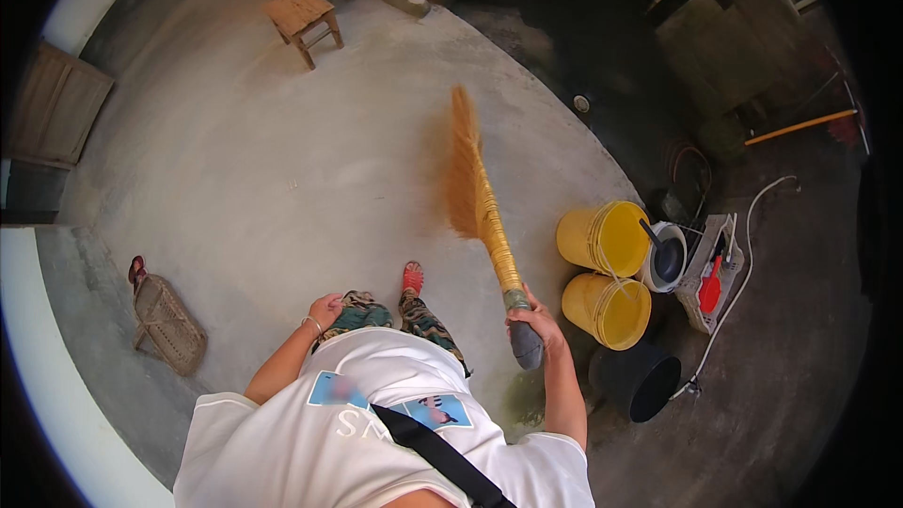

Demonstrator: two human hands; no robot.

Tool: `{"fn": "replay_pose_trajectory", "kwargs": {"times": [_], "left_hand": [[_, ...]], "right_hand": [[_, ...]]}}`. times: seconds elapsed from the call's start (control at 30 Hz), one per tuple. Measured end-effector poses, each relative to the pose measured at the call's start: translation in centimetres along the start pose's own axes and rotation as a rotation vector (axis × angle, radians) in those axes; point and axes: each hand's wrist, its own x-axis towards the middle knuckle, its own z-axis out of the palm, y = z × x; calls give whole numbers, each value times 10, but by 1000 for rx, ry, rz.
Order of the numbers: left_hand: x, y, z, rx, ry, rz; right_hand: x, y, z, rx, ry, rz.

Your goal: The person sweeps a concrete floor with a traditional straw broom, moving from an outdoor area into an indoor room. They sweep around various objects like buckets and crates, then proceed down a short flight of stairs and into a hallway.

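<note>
My right hand (534, 316) is wrapped round the grey lower end of the handle of a broom (488, 219). The broom has a yellow-bound neck and a fan of orange-brown bristles, which points away from me over the concrete floor (310, 160). Its bristles look blurred on their left side. Beside my left thigh hangs my left hand (326, 309), with a bracelet at the wrist. Its fingers are loosely curled next to my camouflage trousers (361, 311), and I see nothing in them. One red sandal (412, 278) shows ahead of my trousers.
On the right stand two yellow buckets (580, 239), a black bucket (611, 372), a white bucket with a dark ladle (667, 261) and a crate (694, 306) with a red tool. A wooden stool (299, 11) is far left. A wicker chair (170, 325) sits near left.
</note>
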Motion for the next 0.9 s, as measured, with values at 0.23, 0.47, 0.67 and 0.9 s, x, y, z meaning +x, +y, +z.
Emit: {"fn": "replay_pose_trajectory", "kwargs": {"times": [0.23, 0.47, 0.67, 0.9], "left_hand": [[26, 33, 1, -143, 68, -5], [29, -12, -1, -146, 158, -70], [49, -8, -3, -431, 16, -262], [143, 14, -22, -620, 61, -292]], "right_hand": [[130, -51, -20, -241, 165, -225], [219, -67, 107, -305, -4, -191], [228, -105, 213, -501, -297, -91], [236, -222, 227, -926, -430, -291]]}}
